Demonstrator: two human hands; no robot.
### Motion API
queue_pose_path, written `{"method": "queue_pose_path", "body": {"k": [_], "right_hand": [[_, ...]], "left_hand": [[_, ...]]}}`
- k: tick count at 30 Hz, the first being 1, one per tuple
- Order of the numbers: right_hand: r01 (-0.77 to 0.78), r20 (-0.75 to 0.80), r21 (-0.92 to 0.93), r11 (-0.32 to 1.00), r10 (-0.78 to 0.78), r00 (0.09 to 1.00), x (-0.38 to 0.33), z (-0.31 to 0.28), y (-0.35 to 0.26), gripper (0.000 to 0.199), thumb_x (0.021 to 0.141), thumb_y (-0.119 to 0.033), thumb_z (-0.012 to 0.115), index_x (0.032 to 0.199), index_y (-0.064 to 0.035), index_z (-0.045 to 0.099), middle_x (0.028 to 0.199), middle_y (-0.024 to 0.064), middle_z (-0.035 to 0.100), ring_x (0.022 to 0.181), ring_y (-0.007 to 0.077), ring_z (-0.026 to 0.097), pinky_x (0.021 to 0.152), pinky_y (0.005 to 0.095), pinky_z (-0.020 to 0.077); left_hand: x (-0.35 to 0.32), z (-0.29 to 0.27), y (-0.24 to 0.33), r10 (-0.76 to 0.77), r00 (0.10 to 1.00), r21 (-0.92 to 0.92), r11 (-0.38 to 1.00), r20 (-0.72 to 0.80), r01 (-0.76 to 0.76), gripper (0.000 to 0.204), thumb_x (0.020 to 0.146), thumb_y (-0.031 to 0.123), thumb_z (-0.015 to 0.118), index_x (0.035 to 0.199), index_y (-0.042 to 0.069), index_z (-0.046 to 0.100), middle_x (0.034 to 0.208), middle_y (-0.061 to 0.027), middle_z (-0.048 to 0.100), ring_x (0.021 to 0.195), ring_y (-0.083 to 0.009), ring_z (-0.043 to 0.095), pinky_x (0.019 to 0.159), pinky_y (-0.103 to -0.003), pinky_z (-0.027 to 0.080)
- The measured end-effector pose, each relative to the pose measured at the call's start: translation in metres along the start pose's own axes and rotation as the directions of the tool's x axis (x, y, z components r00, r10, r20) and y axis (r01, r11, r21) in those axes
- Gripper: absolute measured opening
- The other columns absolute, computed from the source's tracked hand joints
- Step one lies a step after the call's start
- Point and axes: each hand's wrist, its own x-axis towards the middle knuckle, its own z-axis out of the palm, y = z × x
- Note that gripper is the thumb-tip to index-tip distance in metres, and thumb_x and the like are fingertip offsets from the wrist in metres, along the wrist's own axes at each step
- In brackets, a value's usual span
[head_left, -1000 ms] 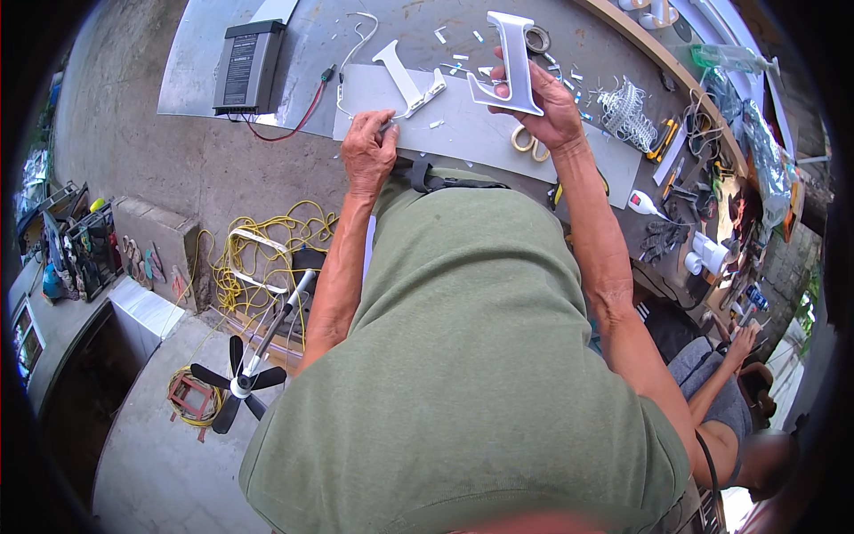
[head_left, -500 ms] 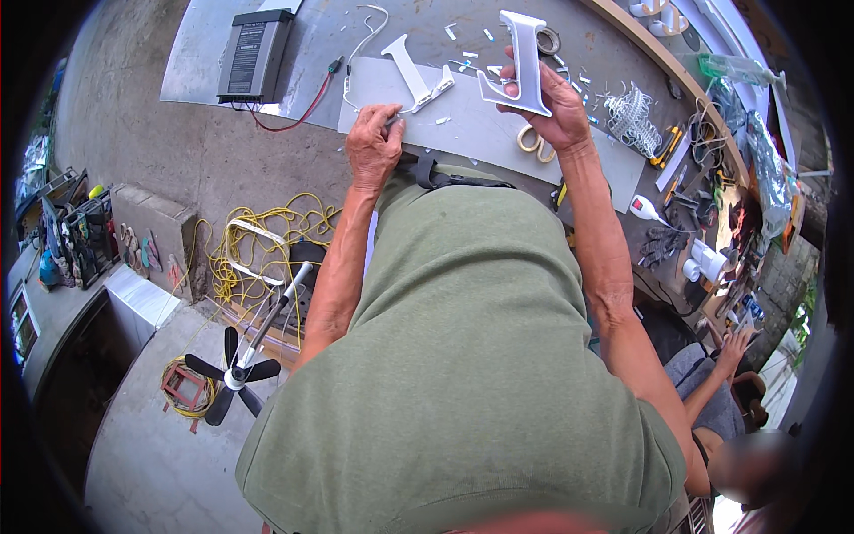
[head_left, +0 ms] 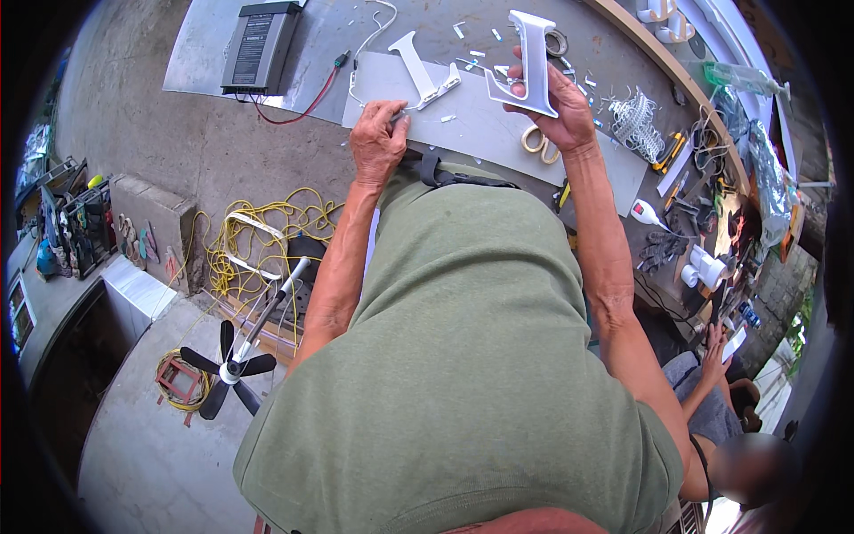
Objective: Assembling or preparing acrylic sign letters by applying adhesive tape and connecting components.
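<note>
Fingers (head_left: pixel 517 73) of the right hand (head_left: pixel 569 120) curl around the stem of a white letter-shaped piece (head_left: pixel 535 62), gripping it above the bench (head_left: pixel 598 49); the left hand (head_left: pixel 378 142) has its fingers bunched together at the near edge of a grey sheet (head_left: pixel 498 133), close to a thin white wire (head_left: pixel 355 71), though I cannot tell whether they pinch anything; a smaller white piece (head_left: pixel 412 67) lies partly on that sheet, between the hands but farther off; a grey box (head_left: pixel 261 49) sits to the left, a white tangled bundle (head_left: pixel 636 125) to the right.
</note>
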Motion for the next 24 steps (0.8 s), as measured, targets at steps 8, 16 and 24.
{"method": "queue_pose_path", "body": {"k": [8, 16, 24], "right_hand": [[0.010, -0.012, -0.016, 1.000, -0.010, 1.000, 0.001, 0.004, -0.002, 0.052, 0.109, -0.027, 0.049, 0.150, 0.0057, 0.044, 0.126, 0.0229, 0.065, 0.104, 0.0253, 0.073, 0.090, 0.0551, 0.0616], [0.019, -0.037, -0.064, 0.998, -0.022, 0.999, 0.002, 0.001, -0.006, 0.053, 0.109, -0.027, 0.051, 0.150, 0.0051, 0.044, 0.127, 0.0217, 0.066, 0.104, 0.0244, 0.073, 0.089, 0.0542, 0.0623], [0.035, -0.044, -0.076, 0.996, -0.039, 0.998, 0.003, -0.004, -0.012, 0.048, 0.110, -0.025, 0.048, 0.149, 0.0037, 0.046, 0.128, 0.0230, 0.065, 0.105, 0.0274, 0.072, 0.091, 0.0554, 0.0615]], "left_hand": [[0.000, 0.000, 0.001, -0.009, 1.000, 0.009, 1.000, -0.006, 0.009, 0.026, 0.081, 0.009, 0.076, 0.107, 0.011, 0.077, 0.099, -0.0039, 0.069, 0.064, -0.0160, 0.061, 0.063, -0.032, 0.051], [-0.001, 0.000, 0.000, -0.013, 1.000, 0.000, 1.000, -0.005, 0.013, 0.027, 0.081, 0.009, 0.076, 0.107, 0.012, 0.076, 0.099, -0.0039, 0.068, 0.065, -0.0173, 0.062, 0.064, -0.033, 0.052], [0.000, 0.003, -0.002, 0.029, 0.999, -0.003, 1.000, -0.030, -0.030, 0.029, 0.081, 0.006, 0.077, 0.110, 0.010, 0.077, 0.099, -0.0044, 0.070, 0.060, -0.0120, 0.055, 0.060, -0.028, 0.049]]}}
